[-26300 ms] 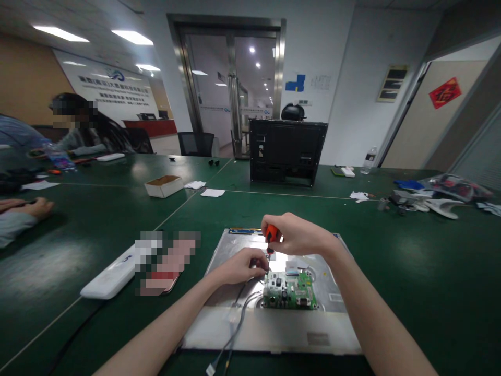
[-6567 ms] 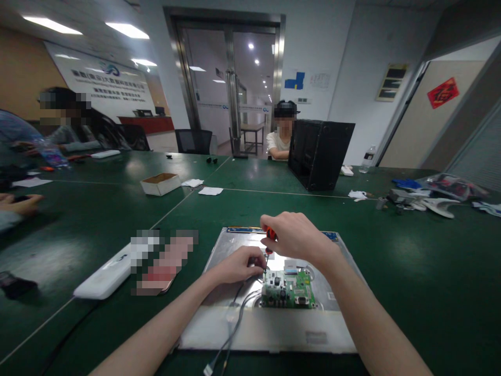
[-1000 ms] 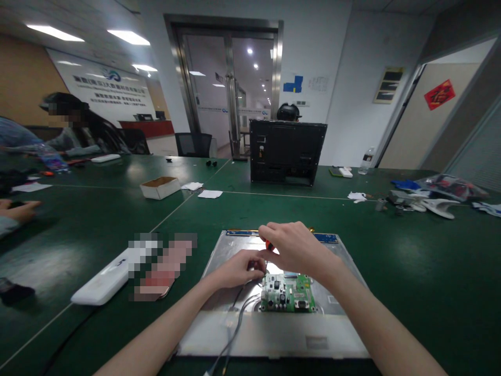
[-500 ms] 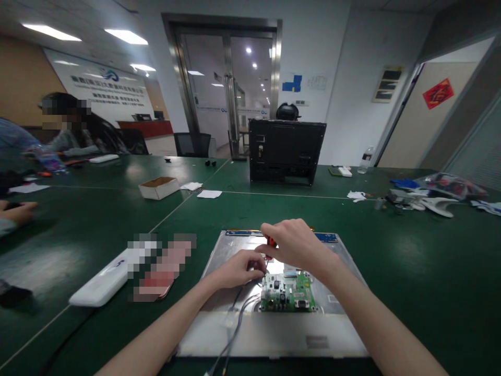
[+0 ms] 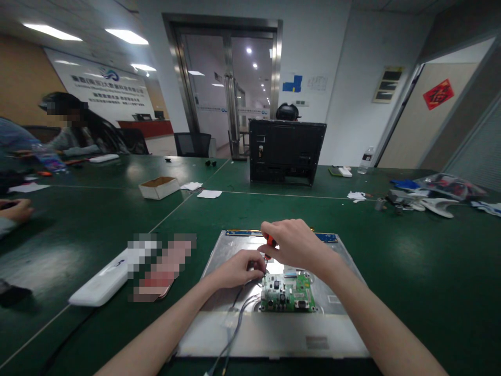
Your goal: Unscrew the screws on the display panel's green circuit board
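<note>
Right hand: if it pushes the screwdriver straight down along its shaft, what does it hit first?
Probably the circuit board at its upper-left corner, where the screwdriver in the right hand points; the tip is hidden by the left hand.

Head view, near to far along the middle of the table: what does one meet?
Grey cables → green circuit board on the metal panel → right hand gripping the orange-handled screwdriver → black monitor casing.

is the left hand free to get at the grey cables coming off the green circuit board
Probably yes. The left hand rests on the silver metal panel right beside the grey cables, with nothing lying between them. Its fingers are pinched at the tip of the orange-handled screwdriver, beside the green circuit board, so they would have to let go first.
</note>
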Demonstrator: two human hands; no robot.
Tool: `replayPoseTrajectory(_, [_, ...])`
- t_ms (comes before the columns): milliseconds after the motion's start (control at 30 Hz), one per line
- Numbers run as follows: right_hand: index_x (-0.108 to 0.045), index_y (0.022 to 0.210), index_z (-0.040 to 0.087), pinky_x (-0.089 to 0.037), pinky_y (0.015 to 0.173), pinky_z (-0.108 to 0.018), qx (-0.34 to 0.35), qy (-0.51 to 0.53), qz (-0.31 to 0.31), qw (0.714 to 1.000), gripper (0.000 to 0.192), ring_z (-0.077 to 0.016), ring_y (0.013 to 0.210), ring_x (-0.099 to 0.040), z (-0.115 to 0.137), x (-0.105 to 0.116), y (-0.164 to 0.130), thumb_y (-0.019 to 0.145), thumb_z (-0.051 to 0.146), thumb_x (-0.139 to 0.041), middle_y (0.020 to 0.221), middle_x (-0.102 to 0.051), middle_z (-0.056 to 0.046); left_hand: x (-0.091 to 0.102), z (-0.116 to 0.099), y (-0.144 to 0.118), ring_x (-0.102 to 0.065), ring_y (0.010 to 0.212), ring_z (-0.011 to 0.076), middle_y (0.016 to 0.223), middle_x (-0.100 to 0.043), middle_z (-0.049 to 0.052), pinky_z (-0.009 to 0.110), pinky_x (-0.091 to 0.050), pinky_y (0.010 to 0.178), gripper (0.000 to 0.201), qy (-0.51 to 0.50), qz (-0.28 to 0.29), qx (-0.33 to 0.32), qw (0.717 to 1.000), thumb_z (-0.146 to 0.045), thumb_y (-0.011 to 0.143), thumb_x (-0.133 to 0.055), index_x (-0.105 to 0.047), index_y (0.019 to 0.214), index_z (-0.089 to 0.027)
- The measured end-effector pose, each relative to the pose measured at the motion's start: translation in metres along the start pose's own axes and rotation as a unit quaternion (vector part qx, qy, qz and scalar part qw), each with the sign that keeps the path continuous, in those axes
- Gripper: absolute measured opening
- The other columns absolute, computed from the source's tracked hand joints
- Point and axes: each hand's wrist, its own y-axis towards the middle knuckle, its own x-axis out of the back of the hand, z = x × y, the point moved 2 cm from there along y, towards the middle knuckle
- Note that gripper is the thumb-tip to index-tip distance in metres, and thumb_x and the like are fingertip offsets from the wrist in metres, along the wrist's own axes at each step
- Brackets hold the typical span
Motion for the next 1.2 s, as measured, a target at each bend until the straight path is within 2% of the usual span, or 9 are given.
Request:
replayPoseTrajectory(100, [-0.058,0.084,0.019,-0.019,0.051,-0.027,-0.009,-0.007,0.008,1.000,0.022,-0.0144,0.063,-0.057,0.0000,0.0029,-0.0005,0.088,0.041,-0.058,0.073,-0.066,-0.002,-0.0002,-0.0012,-0.0004,-0.053,0.066,0.0136,0.072,-0.061,-0.001,0.024,-0.041,0.063,0.008,-0.013,0.004,-0.002,1.000,-0.013,0.072,-0.058,-0.064,0.075,-0.016])
replayPoseTrajectory(233, [-0.057,0.090,0.019,-0.025,0.053,-0.026,0.040,0.057,0.009,0.997,0.010,-0.0124,0.068,-0.055,0.0025,0.0083,-0.0049,0.081,0.024,-0.059,0.087,-0.067,-0.002,-0.0002,0.0014,0.0010,-0.052,0.066,0.0134,0.070,-0.060,-0.002,0.024,-0.041,0.064,0.010,-0.022,-0.006,-0.014,1.000,-0.012,0.069,-0.059,-0.064,0.076,-0.016])
replayPoseTrajectory(400, [-0.054,0.097,0.019,-0.024,0.053,-0.026,0.056,0.061,0.004,0.997,0.018,-0.0120,0.068,-0.054,0.0018,0.0039,-0.0044,0.080,0.016,-0.055,0.088,-0.067,-0.001,-0.0004,0.0024,0.0016,-0.052,0.066,0.0136,0.068,-0.058,-0.003,0.024,-0.041,0.066,0.008,-0.011,-0.011,-0.003,1.000,-0.011,0.069,-0.059,-0.063,0.074,-0.016])
replayPoseTrajectory(533, [-0.055,0.092,0.020,-0.019,0.051,-0.026,0.021,0.020,-0.003,1.000,0.008,-0.0122,0.063,-0.054,-0.0012,-0.0005,0.0003,0.086,0.026,-0.057,0.080,-0.067,-0.001,-0.0002,-0.0019,-0.0001,-0.052,0.065,0.0136,0.068,-0.058,-0.003,0.024,-0.040,0.064,0.008,0.002,-0.004,0.005,1.000,-0.011,0.070,-0.058,-0.063,0.073,-0.016])
replayPoseTrajectory(700, [-0.055,0.086,0.020,-0.017,0.051,-0.027,0.020,0.007,0.004,1.000,0.019,-0.0124,0.060,-0.053,-0.0015,0.0015,0.0000,0.088,0.040,-0.059,0.073,-0.066,-0.001,-0.0002,-0.0012,-0.0005,-0.054,0.067,0.0142,0.072,-0.061,-0.001,0.024,-0.041,0.064,0.011,-0.008,0.001,0.004,1.000,-0.012,0.073,-0.057,-0.064,0.080,-0.015])
replayPoseTrajectory(833, [-0.053,0.090,0.019,-0.019,0.052,-0.026,0.042,0.049,0.001,0.998,0.013,-0.0118,0.063,-0.050,0.0016,0.0074,-0.0053,0.081,0.026,-0.058,0.083,-0.065,-0.002,-0.0006,0.0045,0.0016,-0.053,0.067,0.0140,0.073,-0.062,-0.001,0.024,-0.041,0.064,0.011,-0.007,-0.002,-0.007,1.000,-0.012,0.071,-0.058,-0.064,0.079,-0.016])
replayPoseTrajectory(967, [-0.052,0.093,0.018,-0.019,0.051,-0.026,0.046,0.043,0.006,0.998,0.020,-0.0111,0.061,-0.046,0.0026,0.0086,-0.0069,0.073,0.016,-0.055,0.085,-0.064,-0.002,-0.0005,0.0056,0.0021,-0.052,0.066,0.0139,0.071,-0.061,-0.002,0.024,-0.041,0.065,0.010,-0.004,-0.002,-0.010,1.000,-0.012,0.070,-0.058,-0.065,0.076,-0.016])
replayPoseTrajectory(1133, [-0.053,0.092,0.019,-0.017,0.050,-0.027,0.021,0.006,-0.005,1.000,0.009,-0.0115,0.058,-0.049,-0.0004,0.0030,-0.0023,0.084,0.024,-0.053,0.077,-0.066,-0.001,0.0000,0.0025,0.0006,-0.052,0.066,0.0138,0.071,-0.061,-0.002,0.024,-0.040,0.064,0.010,-0.005,-0.007,-0.003,1.000,-0.011,0.070,-0.059,-0.065,0.076,-0.016])
replayPoseTrajectory(1200, [-0.055,0.090,0.020,-0.017,0.051,-0.027,0.008,-0.017,0.001,1.000,0.013,-0.0120,0.057,-0.051,-0.0015,0.0014,-0.0008,0.089,0.033,-0.054,0.071,-0.065,-0.001,-0.0003,0.0021,0.0003,-0.053,0.067,0.0141,0.071,-0.061,-0.002,0.024,-0.041,0.064,0.008,-0.009,-0.004,-0.001,1.000,-0.012,0.071,-0.059,-0.064,0.075,-0.016])
